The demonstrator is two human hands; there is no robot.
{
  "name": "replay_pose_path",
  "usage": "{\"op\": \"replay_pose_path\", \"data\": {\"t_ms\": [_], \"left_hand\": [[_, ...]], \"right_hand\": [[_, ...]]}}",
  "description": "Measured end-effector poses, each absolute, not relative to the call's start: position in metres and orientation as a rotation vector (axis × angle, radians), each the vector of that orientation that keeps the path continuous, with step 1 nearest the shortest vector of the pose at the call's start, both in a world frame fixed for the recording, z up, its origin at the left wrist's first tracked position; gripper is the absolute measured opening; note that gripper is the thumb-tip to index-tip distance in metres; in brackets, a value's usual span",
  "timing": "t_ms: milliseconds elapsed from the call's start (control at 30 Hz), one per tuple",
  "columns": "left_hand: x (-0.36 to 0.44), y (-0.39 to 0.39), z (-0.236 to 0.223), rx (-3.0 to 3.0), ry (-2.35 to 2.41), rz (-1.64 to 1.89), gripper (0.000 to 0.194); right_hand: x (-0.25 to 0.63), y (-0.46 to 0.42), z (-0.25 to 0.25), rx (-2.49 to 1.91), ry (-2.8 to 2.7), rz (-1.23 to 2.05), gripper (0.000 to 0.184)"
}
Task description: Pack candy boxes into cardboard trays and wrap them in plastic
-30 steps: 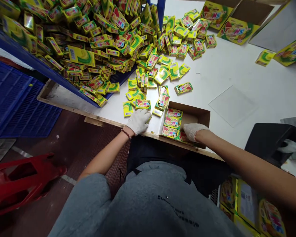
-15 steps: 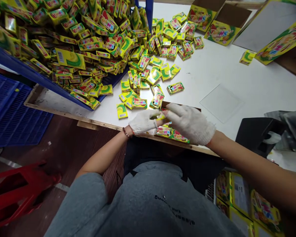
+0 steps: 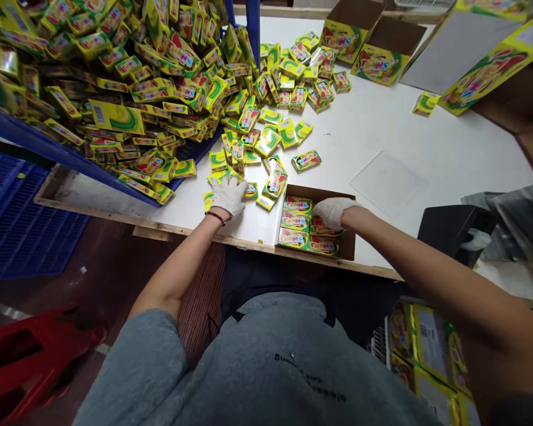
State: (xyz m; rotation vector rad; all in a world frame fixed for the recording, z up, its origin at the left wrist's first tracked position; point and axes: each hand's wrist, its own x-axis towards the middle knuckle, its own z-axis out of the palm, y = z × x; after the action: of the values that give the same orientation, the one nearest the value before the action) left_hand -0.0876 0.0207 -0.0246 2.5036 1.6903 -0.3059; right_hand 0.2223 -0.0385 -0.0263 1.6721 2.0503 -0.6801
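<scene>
My left hand [image 3: 228, 195], in a white knit glove, lies with curled fingers on a small yellow packet among the loose packets [image 3: 266, 142] near the table's front edge. My right hand [image 3: 333, 212], also gloved, is inside an open cardboard box [image 3: 347, 244], closed on a packet at the right of the rows. Several packets [image 3: 295, 220] lie flat in the box's left part. A big heap of the same packets [image 3: 160, 89] spills from a tilted blue crate [image 3: 71, 157] onto the white table [image 3: 426, 136].
Larger printed display boxes [image 3: 377, 62] stand open at the table's far side. A clear plastic sheet [image 3: 388, 180] lies right of the box. A black object [image 3: 448, 228] sits at the right edge. A red stool [image 3: 26, 355] and a blue crate [image 3: 18, 225] are on the floor.
My hands met over the box and a packet passed from left to right. My right hand has since gone down into the box, and my left has reached back to the loose packets.
</scene>
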Motion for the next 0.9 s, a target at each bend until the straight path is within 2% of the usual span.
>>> {"op": "replay_pose_path", "data": {"t_ms": [100, 167, 300, 433, 500, 600, 700, 833, 900], "left_hand": [[-0.097, 0.024, -0.029, 2.468, 1.678, -0.135, 0.039], [-0.102, 0.02, -0.03, 2.417, 1.68, -0.005, 0.037], [-0.102, -0.001, -0.032, 2.33, 1.506, 0.421, 0.055], [-0.078, -0.03, -0.028, 2.335, 1.208, 0.784, 0.065], [-0.06, -0.039, -0.024, 2.411, 1.088, 0.801, 0.065], [-0.032, -0.042, -0.014, 2.53, 0.945, 0.711, 0.06], [-0.007, -0.04, -0.004, 2.619, 0.8, 0.56, 0.057], [0.02, -0.044, 0.008, 2.591, 1.007, 0.403, 0.056], [0.03, -0.052, 0.009, 2.562, 1.165, 0.276, 0.047]], "right_hand": [[0.219, -0.037, -0.043, 1.639, 1.96, -0.719, 0.022], [0.221, -0.041, -0.049, 1.663, 1.942, -0.728, 0.028], [0.227, -0.058, -0.056, 1.788, 1.951, -0.696, 0.05], [0.228, -0.063, -0.048, 1.845, 2.004, -0.759, 0.028], [0.23, -0.062, -0.032, 1.894, 2.05, -0.822, 0.024], [0.238, -0.061, 0.005, 2.02, 2.181, -0.956, 0.047], [0.246, -0.058, 0.042, 1.96, 2.371, -1.059, 0.048], [0.253, -0.048, 0.061, 1.876, 2.191, -0.694, 0.033], [0.256, -0.043, 0.051, 1.922, 2.068, -0.569, 0.03]]}}
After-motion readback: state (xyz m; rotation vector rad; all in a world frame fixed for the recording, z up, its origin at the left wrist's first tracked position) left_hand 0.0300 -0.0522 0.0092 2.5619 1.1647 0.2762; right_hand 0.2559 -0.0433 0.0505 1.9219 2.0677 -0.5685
